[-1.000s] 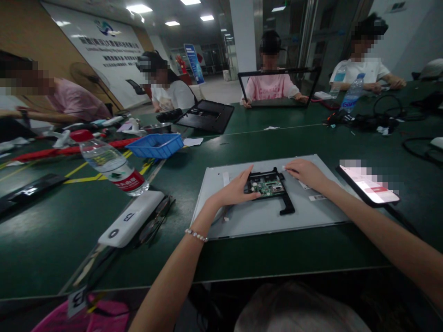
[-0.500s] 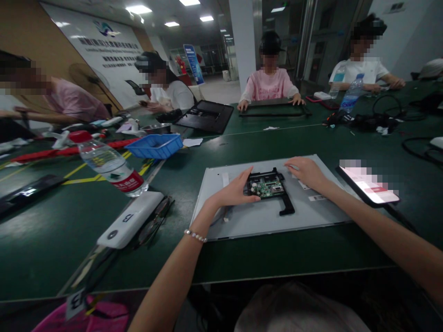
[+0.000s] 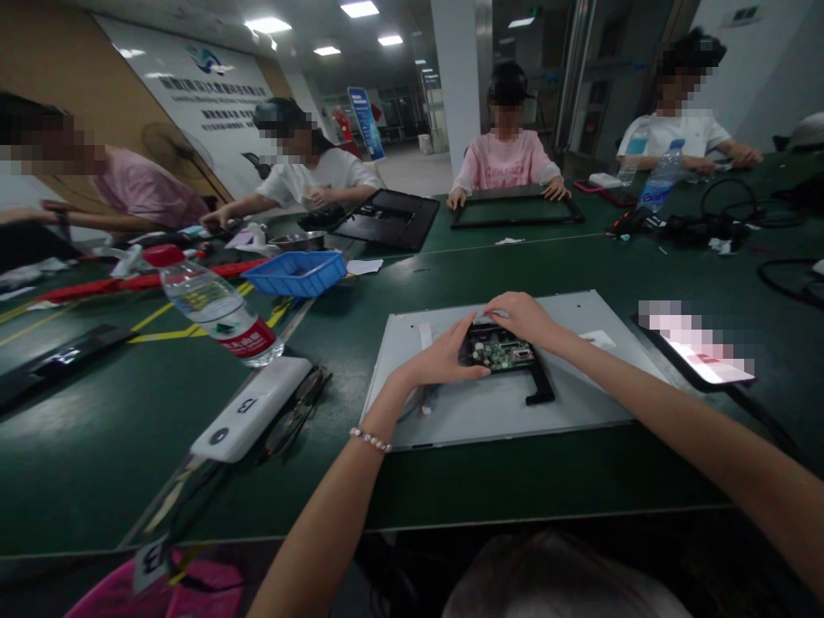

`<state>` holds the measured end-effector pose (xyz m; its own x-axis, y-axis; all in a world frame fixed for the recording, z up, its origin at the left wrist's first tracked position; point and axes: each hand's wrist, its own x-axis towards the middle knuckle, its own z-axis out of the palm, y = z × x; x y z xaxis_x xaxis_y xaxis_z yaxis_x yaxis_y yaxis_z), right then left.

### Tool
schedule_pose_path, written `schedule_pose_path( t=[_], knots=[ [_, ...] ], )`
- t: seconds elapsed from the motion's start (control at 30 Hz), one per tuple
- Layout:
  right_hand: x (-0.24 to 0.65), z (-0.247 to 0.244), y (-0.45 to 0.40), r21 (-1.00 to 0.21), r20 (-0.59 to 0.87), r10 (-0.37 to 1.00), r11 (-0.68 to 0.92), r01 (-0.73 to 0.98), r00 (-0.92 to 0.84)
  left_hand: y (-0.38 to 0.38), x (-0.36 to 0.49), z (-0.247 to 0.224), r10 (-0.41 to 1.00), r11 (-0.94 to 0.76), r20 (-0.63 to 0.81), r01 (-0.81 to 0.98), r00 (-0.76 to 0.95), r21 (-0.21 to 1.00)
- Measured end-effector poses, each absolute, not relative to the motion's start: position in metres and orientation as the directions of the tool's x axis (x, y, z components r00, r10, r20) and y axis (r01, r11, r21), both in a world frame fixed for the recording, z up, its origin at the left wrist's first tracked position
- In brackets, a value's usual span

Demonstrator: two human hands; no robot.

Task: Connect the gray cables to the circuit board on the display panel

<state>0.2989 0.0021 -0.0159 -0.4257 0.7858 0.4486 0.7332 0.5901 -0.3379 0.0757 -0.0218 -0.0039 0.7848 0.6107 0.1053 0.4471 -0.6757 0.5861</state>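
Note:
A flat grey metal panel (image 3: 463,416) lies on the green table in front of me. On it rests a black bracket (image 3: 544,384) holding a green circuit board (image 3: 505,353). My left hand (image 3: 447,354) is at the bracket's left side, thumb and fingers spread around its edge. Over the bracket's top edge, my right hand (image 3: 520,316) is bent with its fingers close together, near my left fingertips. What the right fingertips hold, if anything, is hidden.
Left of the panel are a white power bank (image 3: 251,412), glasses (image 3: 299,412), a water bottle (image 3: 222,313) and a blue tray (image 3: 299,273). A lit phone (image 3: 699,348) lies right. Several people sit around the table (image 3: 547,476).
My right hand has moved left from the panel's right part to the bracket's top edge. My left hand stays at the bracket. Across the table, a person in white has stretched out an arm.

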Motion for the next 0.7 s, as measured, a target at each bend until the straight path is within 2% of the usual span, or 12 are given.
schedule_pose_path(
  t=[0.17,0.37,0.57,0.7],
  knots=[
    [0.292,-0.026,0.004,-0.364,0.364,0.806,0.585,0.725,-0.467,-0.022,0.075,-0.005,0.618,-0.671,0.105,0.453,0.779,0.588],
    [0.295,-0.024,0.002,-0.4,0.368,0.778,0.626,0.669,-0.509,-0.021,0.076,-0.006,0.619,-0.684,0.088,0.48,0.781,0.548],
    [0.304,-0.016,-0.005,-0.334,0.367,0.737,0.674,0.659,-0.568,-0.02,0.075,-0.006,0.629,-0.672,0.078,0.491,0.773,0.555],
    [0.33,-0.011,-0.019,-0.315,0.382,0.775,0.622,0.717,-0.504,-0.022,0.075,-0.004,0.625,-0.669,0.082,0.479,0.776,0.569]
  ],
)
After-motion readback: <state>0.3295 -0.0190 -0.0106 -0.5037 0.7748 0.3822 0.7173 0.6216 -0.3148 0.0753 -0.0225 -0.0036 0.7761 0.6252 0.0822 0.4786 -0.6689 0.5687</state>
